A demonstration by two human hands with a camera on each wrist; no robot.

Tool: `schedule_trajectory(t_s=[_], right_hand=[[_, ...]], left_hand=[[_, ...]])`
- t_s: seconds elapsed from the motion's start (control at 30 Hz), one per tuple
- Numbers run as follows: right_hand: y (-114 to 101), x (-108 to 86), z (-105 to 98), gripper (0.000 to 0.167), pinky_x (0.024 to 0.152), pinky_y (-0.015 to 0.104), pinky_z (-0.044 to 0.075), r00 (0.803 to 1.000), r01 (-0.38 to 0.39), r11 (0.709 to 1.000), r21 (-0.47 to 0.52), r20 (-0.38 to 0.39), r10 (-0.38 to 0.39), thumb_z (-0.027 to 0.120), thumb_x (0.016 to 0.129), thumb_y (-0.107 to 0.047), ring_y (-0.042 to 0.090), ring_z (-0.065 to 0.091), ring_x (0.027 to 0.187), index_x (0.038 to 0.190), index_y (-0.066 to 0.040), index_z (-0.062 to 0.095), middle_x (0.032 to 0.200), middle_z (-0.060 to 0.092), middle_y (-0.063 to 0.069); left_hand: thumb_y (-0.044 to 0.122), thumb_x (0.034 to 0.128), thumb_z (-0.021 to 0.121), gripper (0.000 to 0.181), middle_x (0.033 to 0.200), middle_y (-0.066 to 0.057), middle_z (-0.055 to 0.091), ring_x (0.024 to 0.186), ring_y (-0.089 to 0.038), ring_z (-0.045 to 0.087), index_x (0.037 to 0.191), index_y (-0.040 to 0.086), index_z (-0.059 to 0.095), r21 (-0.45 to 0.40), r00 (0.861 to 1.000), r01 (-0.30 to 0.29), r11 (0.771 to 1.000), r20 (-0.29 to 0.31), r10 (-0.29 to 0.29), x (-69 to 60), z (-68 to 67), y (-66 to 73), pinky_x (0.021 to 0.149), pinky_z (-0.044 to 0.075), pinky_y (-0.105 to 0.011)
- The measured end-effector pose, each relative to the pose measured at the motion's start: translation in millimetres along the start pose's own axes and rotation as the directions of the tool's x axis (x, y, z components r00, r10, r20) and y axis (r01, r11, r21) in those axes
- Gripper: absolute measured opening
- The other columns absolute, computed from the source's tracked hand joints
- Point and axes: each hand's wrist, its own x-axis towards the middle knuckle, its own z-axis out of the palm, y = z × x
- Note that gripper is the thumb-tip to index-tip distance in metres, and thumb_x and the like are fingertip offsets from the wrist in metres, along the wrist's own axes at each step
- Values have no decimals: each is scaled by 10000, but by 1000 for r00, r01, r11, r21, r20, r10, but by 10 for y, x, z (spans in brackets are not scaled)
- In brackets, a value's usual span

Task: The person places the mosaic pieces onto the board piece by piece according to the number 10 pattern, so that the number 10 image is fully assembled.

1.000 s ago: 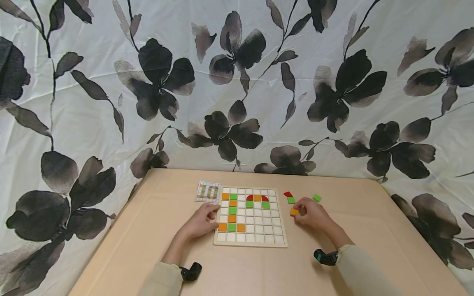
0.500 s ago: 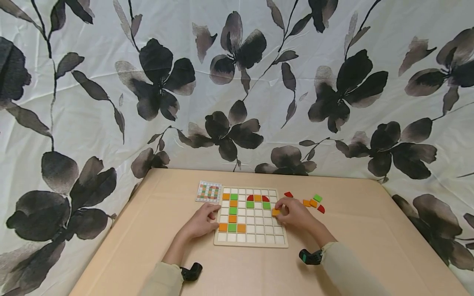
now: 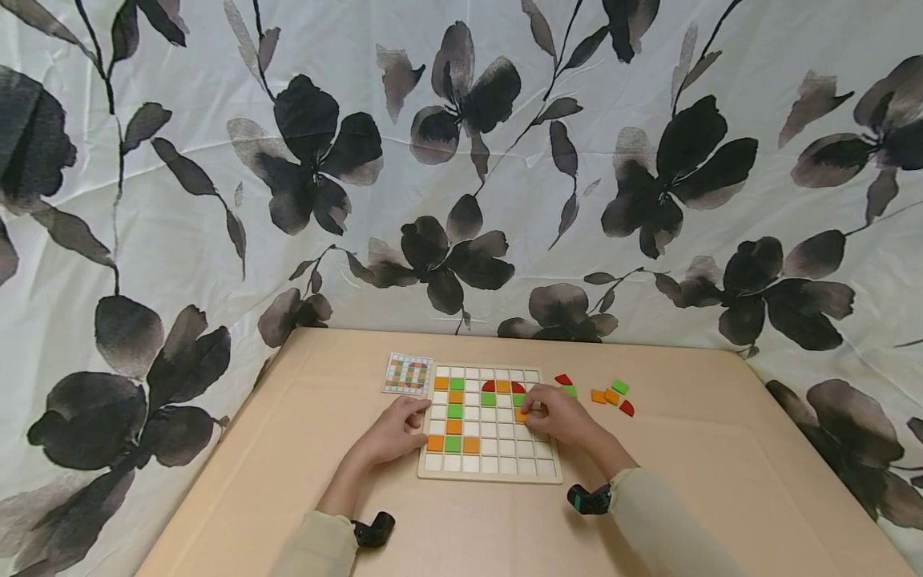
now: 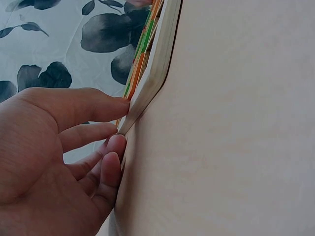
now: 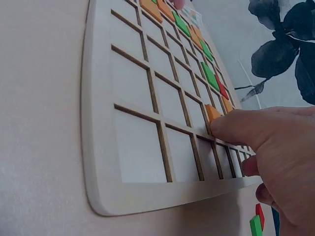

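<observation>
A wooden grid board (image 3: 507, 447) with white cells lies on the table and bears several orange, green and red tiles. Against its left edge rests my left hand (image 3: 389, 433), fingertips and thumb touching the rim (image 4: 142, 101). My right hand (image 3: 570, 417) pinches an orange square tile (image 5: 212, 113) over a cell on the board's right side, just below a green tile (image 3: 518, 400). Part of that orange tile is hidden behind the fingers, and whether it sits fully in the cell I cannot tell.
A small printed card (image 3: 407, 374) with a coloured grid lies at the board's upper left corner. To the right are loose tiles: a red one (image 3: 562, 379), orange ones (image 3: 598, 396), a green one (image 3: 620, 386) and another red one (image 3: 626, 408). A floral cloth hangs behind the table.
My right hand has carried the orange tile left from the loose pile onto the board's right side. The left hand stays at the board's edge.
</observation>
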Motion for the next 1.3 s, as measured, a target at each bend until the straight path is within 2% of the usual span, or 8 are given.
schedule_trajectory(t_s=[0.3, 0.43, 0.6, 0.7, 0.93, 1.03, 1.17, 1.3], right_hand=[[8, 9, -12, 102, 699, 230, 460, 1000, -14, 999, 32, 4, 14, 766, 818, -165, 145, 509, 826, 807, -236, 695, 946, 618, -68], [49, -14, -37, 107, 655, 232, 439, 1000, -30, 998, 59, -3, 30, 771, 816, -193, 152, 497, 802, 897, -233, 713, 948, 606, -57], [121, -55, -125, 266, 627, 250, 421, 995, -87, 993, 76, -36, 90, 786, 801, -227, 172, 480, 806, 1056, -219, 711, 971, 596, -28], [198, -100, -208, 324, 627, 249, 415, 993, -92, 993, 73, -63, 97, 778, 810, -217, 183, 475, 812, 1121, -186, 692, 1007, 604, -6], [476, -206, -390, 339, 638, 224, 428, 990, -32, 999, 41, -136, 38, 763, 821, -170, 215, 494, 821, 1137, -85, 677, 1069, 618, 89], [587, -253, -446, 350, 667, 249, 447, 988, -41, 999, 27, -149, 44, 763, 819, -165, 214, 502, 819, 1146, -76, 674, 1104, 616, 94], [715, -319, -497, 359, 799, 341, 510, 984, -74, 997, 7, -162, 74, 760, 826, -172, 227, 549, 927, 1162, -85, 670, 1137, 614, 82], [809, -375, -535, 354, 897, 449, 515, 981, -84, 996, 12, -177, 85, 752, 831, -159, 285, 565, 1026, 1162, -61, 669, 1160, 611, 119]], left_hand=[[32, 814, 713, 587, 1105, -106, 458, 900, -173, 441, 1365, 6, 511, 3, 1000, -7, 1000, 2, 7, 3, 1, 5, 683, 370, -235], [30, 812, 714, 586, 1109, -102, 461, 897, -171, 444, 1363, 7, 514, 4, 1000, -9, 1000, -2, 9, -3, 5, 3, 681, 369, -231], [23, 812, 711, 588, 1099, -102, 461, 895, -172, 444, 1364, 5, 511, -1, 1000, -8, 1000, -3, 8, -1, 6, 2, 676, 368, -227], [19, 811, 710, 589, 1092, -99, 461, 893, -169, 442, 1365, 7, 511, -2, 1000, -5, 1000, -3, 5, 3, 3, 4, 675, 367, -232], [32, 823, 707, 588, 1091, -87, 460, 889, -162, 442, 1375, 18, 505, 9, 1000, -4, 1000, 2, 4, 16, -7, -1, 680, 369, -229], [27, 818, 710, 590, 1102, -94, 461, 888, -167, 445, 1371, 14, 507, 2, 1000, -7, 1000, 0, 7, 15, -4, 0, 677, 372, -233], [28, 817, 714, 589, 1105, -94, 460, 885, -166, 441, 1370, 16, 509, -5, 1000, -3, 1000, -1, 3, 14, -1, 3, 673, 370, -234], [25, 819, 712, 588, 1074, -94, 458, 880, -169, 436, 1370, 11, 507, -8, 1000, -2, 1000, 1, 2, 11, 3, 4, 672, 364, -233]])
